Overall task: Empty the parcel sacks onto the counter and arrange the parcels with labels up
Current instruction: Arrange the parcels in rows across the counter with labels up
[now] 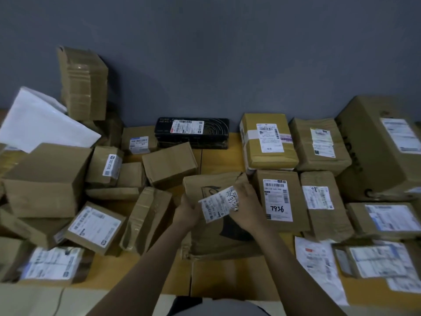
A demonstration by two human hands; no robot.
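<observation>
A crumpled brown cardboard parcel point(211, 185) with a white shipping label point(218, 205) facing up lies at the centre of the counter point(218, 160). My left hand point(185, 212) grips its left edge. My right hand point(247, 207) grips its right side, fingers curled over the top corner. To the right, several brown parcels lie in rows with labels up, among them one marked 7936 point(279, 199). To the left, boxes lie in a loose heap, some with labels showing, such as a tilted box point(94, 226).
A black box point(192, 133) with a label stands at the back against the grey wall. A stack of flat cartons point(83, 83) and white mailers point(38, 120) rise at the back left. A large carton point(382, 144) fills the right side.
</observation>
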